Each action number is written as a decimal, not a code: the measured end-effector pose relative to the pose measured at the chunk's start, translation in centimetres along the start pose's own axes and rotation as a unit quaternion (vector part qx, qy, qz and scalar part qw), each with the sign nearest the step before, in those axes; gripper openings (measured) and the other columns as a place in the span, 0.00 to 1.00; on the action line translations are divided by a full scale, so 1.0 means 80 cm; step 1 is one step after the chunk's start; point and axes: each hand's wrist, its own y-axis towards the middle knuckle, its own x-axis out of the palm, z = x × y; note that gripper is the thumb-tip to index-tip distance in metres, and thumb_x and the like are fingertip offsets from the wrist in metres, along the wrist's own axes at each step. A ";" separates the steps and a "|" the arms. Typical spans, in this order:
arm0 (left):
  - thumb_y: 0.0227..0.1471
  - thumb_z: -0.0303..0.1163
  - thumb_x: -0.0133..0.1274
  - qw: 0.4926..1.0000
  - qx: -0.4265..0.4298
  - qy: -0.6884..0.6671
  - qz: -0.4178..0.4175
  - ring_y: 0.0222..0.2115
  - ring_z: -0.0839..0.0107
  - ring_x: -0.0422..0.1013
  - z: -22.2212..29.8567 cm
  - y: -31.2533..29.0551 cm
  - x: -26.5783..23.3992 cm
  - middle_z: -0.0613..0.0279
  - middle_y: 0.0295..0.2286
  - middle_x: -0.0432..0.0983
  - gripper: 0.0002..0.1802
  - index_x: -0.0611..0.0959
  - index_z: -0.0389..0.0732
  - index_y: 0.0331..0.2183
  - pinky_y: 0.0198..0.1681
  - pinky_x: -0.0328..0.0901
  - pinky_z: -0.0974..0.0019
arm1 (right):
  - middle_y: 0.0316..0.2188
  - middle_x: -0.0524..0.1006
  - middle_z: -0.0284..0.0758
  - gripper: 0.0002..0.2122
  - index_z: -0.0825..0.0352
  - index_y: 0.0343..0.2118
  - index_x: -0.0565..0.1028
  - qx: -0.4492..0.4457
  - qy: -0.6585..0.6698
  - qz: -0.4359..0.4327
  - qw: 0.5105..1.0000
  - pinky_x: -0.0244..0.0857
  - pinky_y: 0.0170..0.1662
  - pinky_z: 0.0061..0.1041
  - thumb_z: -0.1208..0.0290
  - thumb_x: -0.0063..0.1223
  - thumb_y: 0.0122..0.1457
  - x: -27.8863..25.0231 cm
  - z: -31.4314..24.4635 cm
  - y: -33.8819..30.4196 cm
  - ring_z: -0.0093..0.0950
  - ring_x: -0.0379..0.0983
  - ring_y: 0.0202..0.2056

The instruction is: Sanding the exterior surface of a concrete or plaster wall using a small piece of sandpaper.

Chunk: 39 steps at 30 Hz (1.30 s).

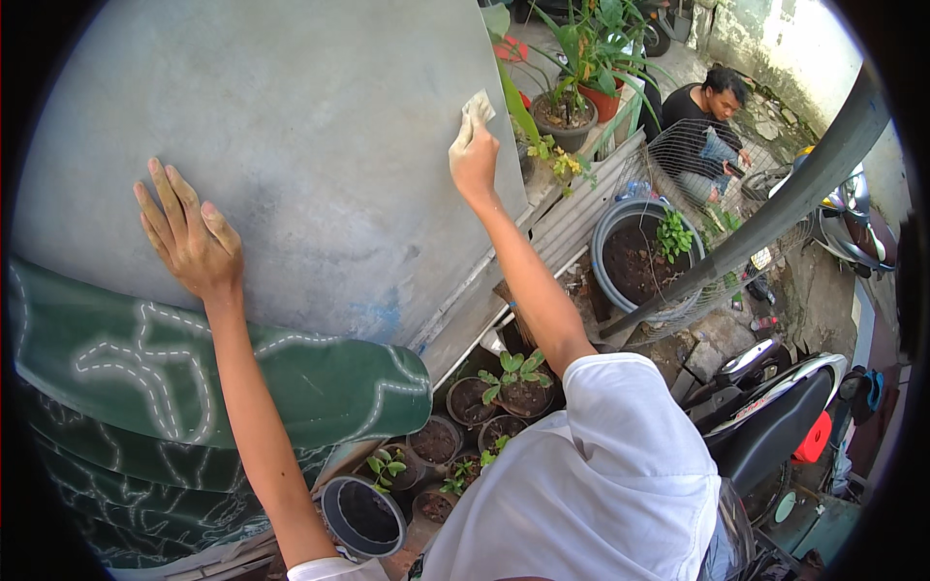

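Observation:
A large smooth grey sheet (300, 126) spreads out in front of me, with a faint blue smudge near its lower edge. My left hand (197, 237) rests on its left part, fingers stretched out and dusty. Up by the right edge, my right hand (474, 160) is closed round a pale folded piece of cloth or paper (481, 103) and presses it against the surface; which material it is, I cannot tell. Below the sheet lies a rolled green cover (320, 387) with white dashed lines, and my left forearm passes over it.
Small potted plants (434, 439) and a grey bucket (363, 513) stand below the sheet. To the right are a large planter tub (601, 257), wire mesh (717, 184), a slanting dark pole (756, 237), a crouching person (683, 136) and a parked motorbike (775, 421).

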 end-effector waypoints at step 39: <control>0.72 0.42 0.30 1.000 0.002 -0.019 0.010 0.72 0.53 0.53 0.002 0.000 0.002 0.62 0.70 0.61 0.31 0.73 0.40 0.66 0.72 0.49 0.48 | 0.56 0.72 0.60 0.17 0.75 0.60 0.73 -0.004 -0.007 0.027 1.000 0.64 0.63 0.41 0.74 0.44 0.72 -0.003 -0.006 0.010 0.53 0.67 0.61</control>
